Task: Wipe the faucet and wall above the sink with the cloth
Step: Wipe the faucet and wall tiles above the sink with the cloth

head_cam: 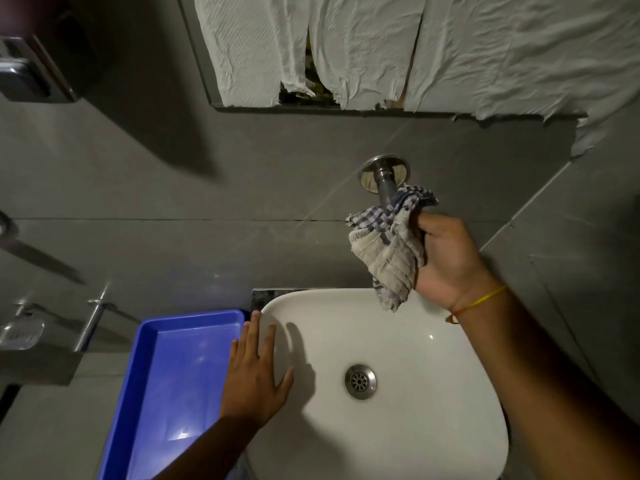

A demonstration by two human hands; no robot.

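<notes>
A steel faucet sticks out of the grey tiled wall above a white sink. My right hand is closed on a crumpled blue-checked cloth, which wraps the faucet's outer end and hides the spout. The cloth's loose end hangs over the sink's back rim. My left hand lies flat with fingers spread on the sink's left rim, holding nothing.
A blue plastic tray sits left of the sink. Above the faucet, a mirror is covered with white paper sheets. A metal soap dish and a bar are mounted at the left. A dispenser hangs top left.
</notes>
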